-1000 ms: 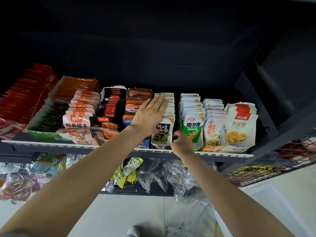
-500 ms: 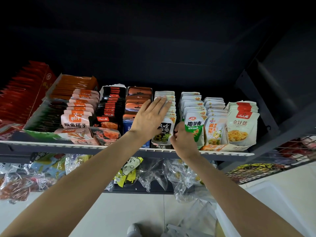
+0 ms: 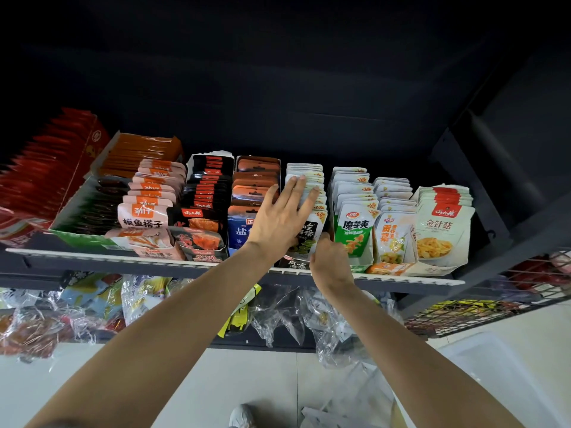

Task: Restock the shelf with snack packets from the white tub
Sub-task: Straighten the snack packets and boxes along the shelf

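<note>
Your left hand (image 3: 279,219) lies flat, fingers (image 3: 299,188) straight, pressing on the tops of a row of white snack packets (image 3: 309,180) standing on the shelf (image 3: 92,258). Your right hand (image 3: 329,262) reaches to the front of that same row, its fingers curled at the foremost packet (image 3: 312,230); whether they pinch it cannot be told. The white tub (image 3: 494,366) sits on the floor at lower right, below a wire basket (image 3: 463,316). Green-and-white packets (image 3: 353,233) stand just beside the row.

two hands (image 3: 278,220), one white tub (image 3: 494,375), roughly nine packet rows (image 3: 355,193) (far left blurred), one shoe (image 3: 242,417)
</note>
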`<control>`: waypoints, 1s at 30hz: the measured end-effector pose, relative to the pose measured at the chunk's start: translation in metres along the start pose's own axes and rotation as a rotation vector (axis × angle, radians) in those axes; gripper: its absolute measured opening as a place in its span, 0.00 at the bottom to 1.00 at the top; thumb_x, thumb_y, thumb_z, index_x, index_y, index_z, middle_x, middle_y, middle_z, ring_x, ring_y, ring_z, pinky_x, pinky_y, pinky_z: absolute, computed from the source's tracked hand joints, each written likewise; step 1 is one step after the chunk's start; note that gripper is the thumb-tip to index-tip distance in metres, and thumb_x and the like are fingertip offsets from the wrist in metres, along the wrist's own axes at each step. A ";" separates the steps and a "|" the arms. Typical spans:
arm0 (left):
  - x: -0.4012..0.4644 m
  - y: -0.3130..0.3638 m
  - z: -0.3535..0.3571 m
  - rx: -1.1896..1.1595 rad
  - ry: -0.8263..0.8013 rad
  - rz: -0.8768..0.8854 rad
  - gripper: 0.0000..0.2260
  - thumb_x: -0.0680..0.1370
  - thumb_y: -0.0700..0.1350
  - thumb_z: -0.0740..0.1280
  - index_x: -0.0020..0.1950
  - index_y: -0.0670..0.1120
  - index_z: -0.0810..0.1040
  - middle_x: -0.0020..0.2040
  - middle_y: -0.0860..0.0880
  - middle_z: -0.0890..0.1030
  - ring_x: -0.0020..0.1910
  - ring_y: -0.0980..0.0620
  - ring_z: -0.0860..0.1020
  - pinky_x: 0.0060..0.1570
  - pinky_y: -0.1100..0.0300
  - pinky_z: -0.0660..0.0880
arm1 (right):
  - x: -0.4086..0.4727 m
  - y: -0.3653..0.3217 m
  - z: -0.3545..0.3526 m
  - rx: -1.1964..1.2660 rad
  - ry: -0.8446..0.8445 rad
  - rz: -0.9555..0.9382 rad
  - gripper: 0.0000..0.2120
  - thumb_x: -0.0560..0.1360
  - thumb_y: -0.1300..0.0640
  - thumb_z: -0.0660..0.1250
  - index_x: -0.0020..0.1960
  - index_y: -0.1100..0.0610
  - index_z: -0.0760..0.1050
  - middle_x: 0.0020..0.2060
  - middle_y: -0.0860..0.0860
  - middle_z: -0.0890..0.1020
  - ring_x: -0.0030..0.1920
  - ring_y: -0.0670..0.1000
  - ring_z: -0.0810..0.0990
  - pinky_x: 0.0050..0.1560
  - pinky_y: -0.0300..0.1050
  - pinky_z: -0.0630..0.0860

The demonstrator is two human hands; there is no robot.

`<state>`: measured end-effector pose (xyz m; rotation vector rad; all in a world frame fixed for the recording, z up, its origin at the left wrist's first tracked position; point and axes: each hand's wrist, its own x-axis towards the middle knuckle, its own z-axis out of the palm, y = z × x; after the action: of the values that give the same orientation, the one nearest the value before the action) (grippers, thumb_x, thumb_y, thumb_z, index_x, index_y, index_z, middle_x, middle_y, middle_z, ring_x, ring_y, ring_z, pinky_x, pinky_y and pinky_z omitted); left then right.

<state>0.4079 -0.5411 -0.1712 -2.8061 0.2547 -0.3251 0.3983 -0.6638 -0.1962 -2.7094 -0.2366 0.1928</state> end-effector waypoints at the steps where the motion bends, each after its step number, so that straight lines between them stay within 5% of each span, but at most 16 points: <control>1: 0.002 0.000 -0.001 -0.002 -0.012 0.011 0.48 0.67 0.49 0.76 0.75 0.44 0.47 0.76 0.39 0.56 0.75 0.43 0.58 0.69 0.46 0.60 | 0.000 0.000 0.001 0.003 0.005 0.003 0.08 0.78 0.68 0.58 0.57 0.66 0.70 0.41 0.59 0.80 0.40 0.56 0.81 0.38 0.45 0.80; 9: 0.011 -0.010 -0.005 -0.121 -0.080 -0.055 0.43 0.73 0.46 0.71 0.77 0.44 0.44 0.77 0.40 0.50 0.76 0.44 0.52 0.73 0.49 0.52 | 0.008 0.002 -0.013 -0.073 0.062 -0.022 0.11 0.79 0.69 0.53 0.57 0.66 0.70 0.43 0.60 0.80 0.41 0.55 0.80 0.37 0.41 0.77; 13: 0.014 -0.009 -0.008 -0.152 -0.032 0.030 0.40 0.72 0.37 0.69 0.77 0.45 0.48 0.77 0.40 0.51 0.76 0.43 0.53 0.72 0.50 0.54 | -0.005 0.003 -0.005 -0.065 -0.034 -0.035 0.13 0.81 0.64 0.49 0.56 0.69 0.69 0.46 0.62 0.77 0.45 0.59 0.77 0.38 0.39 0.67; 18: 0.009 -0.012 -0.009 -0.168 -0.055 0.065 0.41 0.73 0.44 0.71 0.77 0.47 0.47 0.77 0.42 0.50 0.76 0.45 0.51 0.73 0.50 0.51 | -0.010 0.007 -0.022 -0.222 0.048 -0.103 0.10 0.81 0.64 0.54 0.58 0.67 0.69 0.44 0.58 0.81 0.37 0.53 0.80 0.33 0.39 0.75; 24: 0.001 -0.014 -0.012 -0.222 -0.041 0.040 0.43 0.73 0.52 0.71 0.77 0.49 0.45 0.78 0.44 0.49 0.76 0.47 0.51 0.72 0.49 0.50 | -0.020 0.024 -0.030 -0.384 0.048 -0.354 0.15 0.81 0.56 0.53 0.62 0.57 0.73 0.53 0.52 0.75 0.46 0.50 0.79 0.34 0.38 0.72; 28: -0.002 -0.009 -0.011 -0.210 -0.018 0.029 0.43 0.72 0.51 0.71 0.77 0.51 0.45 0.78 0.45 0.48 0.76 0.47 0.51 0.73 0.47 0.51 | -0.020 0.034 -0.024 -0.503 0.048 -0.430 0.09 0.71 0.55 0.72 0.49 0.57 0.81 0.51 0.52 0.74 0.51 0.50 0.76 0.45 0.44 0.80; 30: -0.001 -0.005 -0.010 -0.200 -0.021 0.024 0.43 0.73 0.50 0.71 0.77 0.51 0.46 0.78 0.46 0.48 0.76 0.47 0.50 0.73 0.47 0.50 | -0.020 0.036 -0.022 -0.552 0.066 -0.445 0.12 0.58 0.56 0.81 0.37 0.56 0.81 0.46 0.51 0.77 0.44 0.50 0.78 0.38 0.44 0.81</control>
<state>0.4052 -0.5384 -0.1608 -2.9981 0.3330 -0.2790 0.3873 -0.7086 -0.1895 -3.0891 -0.9865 -0.1124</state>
